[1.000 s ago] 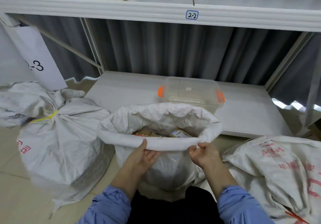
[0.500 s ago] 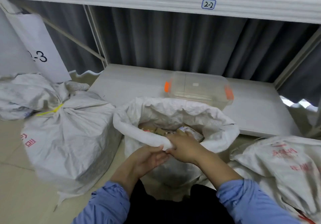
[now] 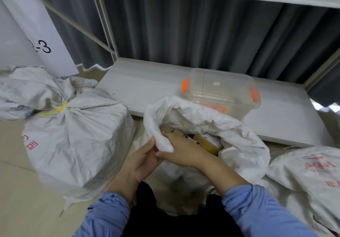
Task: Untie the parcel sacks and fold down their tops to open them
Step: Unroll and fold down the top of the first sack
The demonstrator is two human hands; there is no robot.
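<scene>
Closest to me, the person's left hand (image 3: 141, 161) and right hand (image 3: 182, 152) meet at the near-left lip of the open sack (image 3: 239, 144). The left has its fingers curled against the cloth from outside. The right reaches across, with a flap of the rim caught between thumb and fingers as far as I can make out. The open sack stands on the floor right in front of the person, its top partly rolled down and brown parcels (image 3: 204, 143) showing inside. The woven cloth looks thin, limp and rather slick, so I'd expect it to slump unless taken by the doubled rim and turned over bit by bit. The load inside probably makes the body heavy and steady. To the left is a tied sack (image 3: 79, 135), its neck cinched with a yellow tie (image 3: 55, 110), which is the place to grip next. A third sack (image 3: 309, 172) lies to the right. Behind them, a clear plastic box (image 3: 220, 91) sits on the low shelf board (image 3: 147, 85), with a grey curtain (image 3: 184, 30) beyond.
</scene>
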